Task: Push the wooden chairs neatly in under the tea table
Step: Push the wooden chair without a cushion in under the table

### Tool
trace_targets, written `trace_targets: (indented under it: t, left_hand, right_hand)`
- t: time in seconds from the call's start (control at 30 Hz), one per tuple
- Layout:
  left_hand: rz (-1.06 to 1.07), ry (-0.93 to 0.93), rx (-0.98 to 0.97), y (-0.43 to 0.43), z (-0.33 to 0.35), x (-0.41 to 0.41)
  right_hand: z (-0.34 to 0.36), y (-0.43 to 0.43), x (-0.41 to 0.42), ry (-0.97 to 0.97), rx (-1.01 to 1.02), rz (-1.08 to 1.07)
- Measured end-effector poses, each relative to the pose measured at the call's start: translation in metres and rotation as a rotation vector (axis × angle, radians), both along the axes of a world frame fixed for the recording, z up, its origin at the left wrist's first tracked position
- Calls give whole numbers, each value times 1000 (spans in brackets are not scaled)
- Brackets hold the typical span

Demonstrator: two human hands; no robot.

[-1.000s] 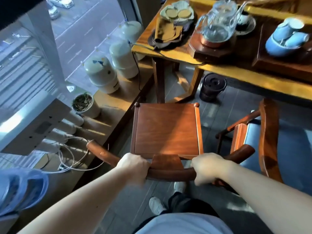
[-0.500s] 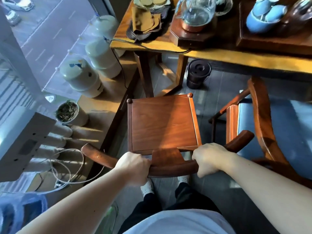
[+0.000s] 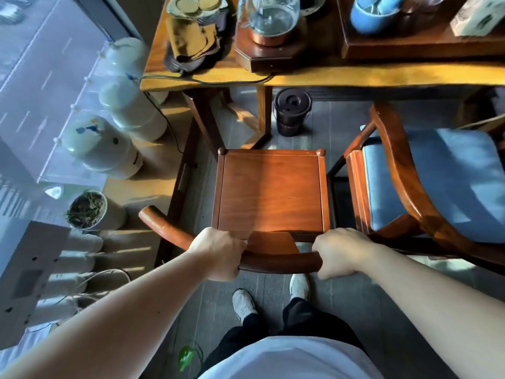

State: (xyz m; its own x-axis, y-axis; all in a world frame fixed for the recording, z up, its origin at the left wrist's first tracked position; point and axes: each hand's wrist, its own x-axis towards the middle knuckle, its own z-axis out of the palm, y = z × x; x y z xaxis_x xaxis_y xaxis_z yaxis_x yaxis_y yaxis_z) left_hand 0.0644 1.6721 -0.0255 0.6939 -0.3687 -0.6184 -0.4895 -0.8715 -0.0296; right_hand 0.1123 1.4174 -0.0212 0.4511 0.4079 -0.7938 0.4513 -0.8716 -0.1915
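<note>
Head view: left hand [image 3: 218,253] and right hand [image 3: 338,253] clenched on curved back rail [image 3: 278,262] of wooden chair [image 3: 270,192]. Moved closer to tea tabletop [image 3: 355,76] than a second ago; seat front near table leg [image 3: 205,119], not yet under. More pushing needed, by judgement.

A reddish wooden chair [image 3: 270,192] with a bare square seat stands upright, facing the yellow-topped tea table [image 3: 341,77], its front edge short of the tabletop; beside it a second wooden chair [image 3: 393,170] with a blue cushion stands angled
</note>
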Motion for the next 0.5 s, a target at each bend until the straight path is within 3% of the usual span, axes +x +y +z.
trace_targets:
  t: [0.17, 0.37, 0.5]
  left_hand:
    - [-41, 1, 12, -2, 0, 24]
    - [-50, -9, 20, 3, -4, 34]
    - [-6, -24, 23, 0, -4, 31]
  right_hand:
    - [1, -5, 5, -47, 37, 1]
    - [-3, -23, 4, -254, 85, 109]
    - [4, -27, 14, -187, 49, 188]
